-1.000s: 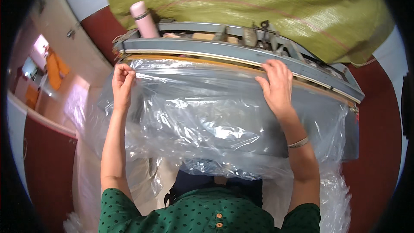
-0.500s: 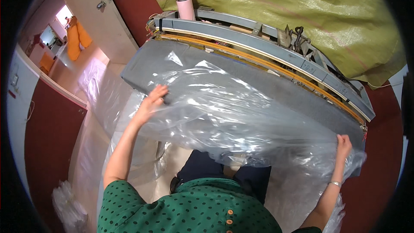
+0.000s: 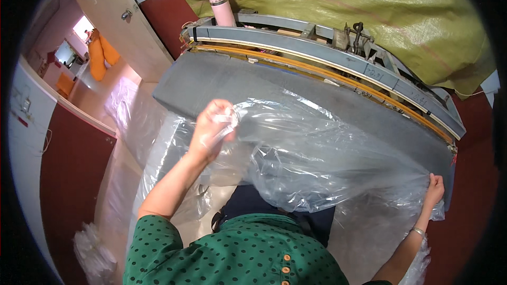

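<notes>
A clear plastic sheet (image 3: 311,163) is stretched between my hands, over the near part of a long grey padded work surface (image 3: 211,76). My left hand (image 3: 214,129) is raised above the surface's near edge, its fingers closed on a gathered end of the plastic. At the right end, my right hand (image 3: 435,189) pinches another corner of the same sheet. The plastic sags between them in front of my body, crumpled and shiny. More clear plastic hangs below the surface's near side.
Behind the work surface runs a long grey metal sealing machine frame (image 3: 296,45) with an orange strip (image 3: 317,74). A pink bottle (image 3: 221,6) stands at its left end. A yellow-green tarp (image 3: 369,5) hangs behind. A bundle of plastic (image 3: 95,253) lies lower left, near an open door (image 3: 121,21).
My left hand has gone from open over the sheet to gripping its edge, moving right and drawing the plastic off the left part of the surface. My right hand keeps its pinch.
</notes>
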`<state>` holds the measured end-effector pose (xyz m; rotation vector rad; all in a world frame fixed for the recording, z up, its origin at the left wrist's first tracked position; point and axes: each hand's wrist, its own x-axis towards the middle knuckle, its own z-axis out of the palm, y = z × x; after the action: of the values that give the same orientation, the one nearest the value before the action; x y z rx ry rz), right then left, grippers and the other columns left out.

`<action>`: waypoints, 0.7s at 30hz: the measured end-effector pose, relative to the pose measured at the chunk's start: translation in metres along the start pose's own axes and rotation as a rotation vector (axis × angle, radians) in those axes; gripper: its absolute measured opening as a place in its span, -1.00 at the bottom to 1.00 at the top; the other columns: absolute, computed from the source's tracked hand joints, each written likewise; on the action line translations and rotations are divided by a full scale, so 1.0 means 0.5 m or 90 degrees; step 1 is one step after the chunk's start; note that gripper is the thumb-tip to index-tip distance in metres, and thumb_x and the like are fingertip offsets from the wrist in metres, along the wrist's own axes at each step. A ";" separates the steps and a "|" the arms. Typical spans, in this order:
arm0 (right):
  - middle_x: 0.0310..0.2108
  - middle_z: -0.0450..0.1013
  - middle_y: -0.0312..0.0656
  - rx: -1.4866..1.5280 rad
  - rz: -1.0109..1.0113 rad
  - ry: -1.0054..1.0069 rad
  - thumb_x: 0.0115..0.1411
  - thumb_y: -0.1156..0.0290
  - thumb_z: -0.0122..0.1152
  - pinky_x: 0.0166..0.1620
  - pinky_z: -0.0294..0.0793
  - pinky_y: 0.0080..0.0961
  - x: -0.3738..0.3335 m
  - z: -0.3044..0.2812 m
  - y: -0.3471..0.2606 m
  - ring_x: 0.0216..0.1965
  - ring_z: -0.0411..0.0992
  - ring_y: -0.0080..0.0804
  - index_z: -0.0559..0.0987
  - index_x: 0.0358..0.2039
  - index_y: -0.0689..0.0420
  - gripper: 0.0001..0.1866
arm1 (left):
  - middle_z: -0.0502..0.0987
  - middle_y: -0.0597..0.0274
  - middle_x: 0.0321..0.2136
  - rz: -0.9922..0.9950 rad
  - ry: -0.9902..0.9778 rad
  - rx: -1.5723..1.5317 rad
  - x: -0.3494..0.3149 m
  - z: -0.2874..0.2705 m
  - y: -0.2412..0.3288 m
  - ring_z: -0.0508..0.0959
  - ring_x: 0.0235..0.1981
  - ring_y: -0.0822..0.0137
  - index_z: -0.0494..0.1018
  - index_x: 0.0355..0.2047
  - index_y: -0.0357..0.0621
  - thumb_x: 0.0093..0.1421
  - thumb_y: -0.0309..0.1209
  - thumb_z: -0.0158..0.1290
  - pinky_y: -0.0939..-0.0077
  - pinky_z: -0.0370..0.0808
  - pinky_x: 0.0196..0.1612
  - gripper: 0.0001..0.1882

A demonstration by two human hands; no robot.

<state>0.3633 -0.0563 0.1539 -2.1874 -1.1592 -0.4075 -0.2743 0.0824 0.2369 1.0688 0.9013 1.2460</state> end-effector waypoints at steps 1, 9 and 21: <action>-0.74 0.17 -0.15 0.003 0.005 0.001 0.04 0.23 0.10 -0.55 0.20 -0.45 0.000 0.002 0.007 -0.69 0.11 -0.36 0.36 -0.59 0.21 -0.70 | 0.38 0.35 -0.58 0.021 0.049 -0.048 0.026 -0.001 0.019 0.33 -0.61 0.57 0.30 -0.35 -0.15 0.02 -0.42 0.03 0.77 0.25 -0.63 -0.80; -0.73 0.17 -0.18 0.039 0.011 -0.015 0.05 0.24 0.09 -0.54 0.20 -0.48 0.000 0.002 -0.034 -0.67 0.12 -0.46 0.36 -0.58 0.20 -0.72 | 0.42 0.22 -0.73 0.074 0.255 0.693 0.159 -0.213 -0.113 0.38 -0.71 0.37 0.37 -0.59 -0.25 -0.05 -0.39 0.06 0.49 0.32 -0.57 -0.83; -0.72 0.11 -0.27 0.056 0.019 -0.005 0.07 0.26 0.08 -0.55 0.16 -0.57 0.002 0.009 0.008 -0.64 0.06 -0.56 0.33 -0.59 0.22 -0.71 | 0.20 -0.01 0.02 0.353 -0.091 0.965 0.180 -0.143 -0.104 0.12 0.09 0.01 0.23 -0.05 -0.27 0.07 -0.27 -0.06 0.22 0.11 0.07 -0.53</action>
<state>0.3673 -0.0545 0.1494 -2.1286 -1.1260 -0.3299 -0.3168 0.1807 0.1701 2.6857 1.5135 0.7089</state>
